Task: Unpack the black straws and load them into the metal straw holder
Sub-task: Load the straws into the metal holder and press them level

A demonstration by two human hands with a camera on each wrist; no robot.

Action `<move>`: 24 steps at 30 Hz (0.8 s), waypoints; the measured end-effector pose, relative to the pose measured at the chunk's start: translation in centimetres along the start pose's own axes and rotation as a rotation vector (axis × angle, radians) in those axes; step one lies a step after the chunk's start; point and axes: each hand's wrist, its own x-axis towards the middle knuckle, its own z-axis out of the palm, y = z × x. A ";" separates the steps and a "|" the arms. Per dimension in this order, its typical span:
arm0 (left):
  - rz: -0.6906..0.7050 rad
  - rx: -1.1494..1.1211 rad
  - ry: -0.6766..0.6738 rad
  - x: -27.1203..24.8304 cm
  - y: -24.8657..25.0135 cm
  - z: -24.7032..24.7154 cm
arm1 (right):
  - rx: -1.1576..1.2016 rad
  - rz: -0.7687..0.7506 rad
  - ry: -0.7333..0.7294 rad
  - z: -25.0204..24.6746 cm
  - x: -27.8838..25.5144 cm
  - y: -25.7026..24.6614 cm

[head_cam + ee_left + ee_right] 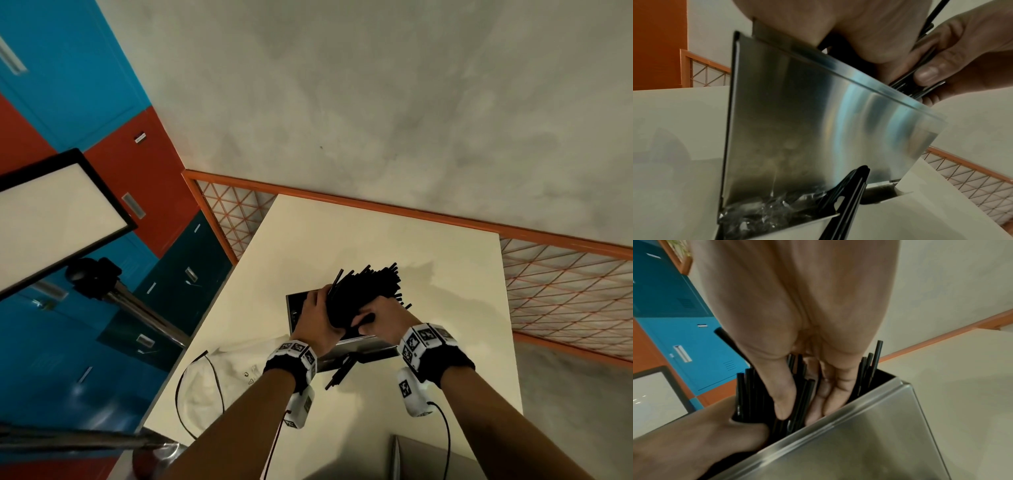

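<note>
A thick bundle of black straws (371,286) stands tilted in the open top of the metal straw holder (294,310) on the white table. My left hand (317,313) grips the bundle from the left; my right hand (375,318) grips it from the right. In the right wrist view my right hand (807,410) has thumb and fingers pushed down among the straws (748,394) at the holder's rim (859,426), with the left hand (711,434) curled round them. The left wrist view shows the holder's shiny wall (807,121) and the right thumb (929,74) pressing straws.
A few loose straws (339,373) lie on the table (428,274) in front of the holder. An empty clear plastic bag (222,380) lies at the left. A grey metal piece (428,459) sits at the near edge. An orange mesh railing (565,294) borders the table.
</note>
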 end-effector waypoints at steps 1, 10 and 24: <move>0.003 -0.004 -0.012 0.0 0.0 -0.1 | -0.010 -0.009 0.003 -0.1 -0.1 -0.1; 0.016 -0.045 -0.120 -0.1 -0.3 -0.4 | 0.173 0.055 0.106 -1.7 -1.7 0.2; 0.074 0.092 -0.028 -0.4 0.0 0.9 | 0.490 0.141 0.282 -0.9 -2.7 -0.2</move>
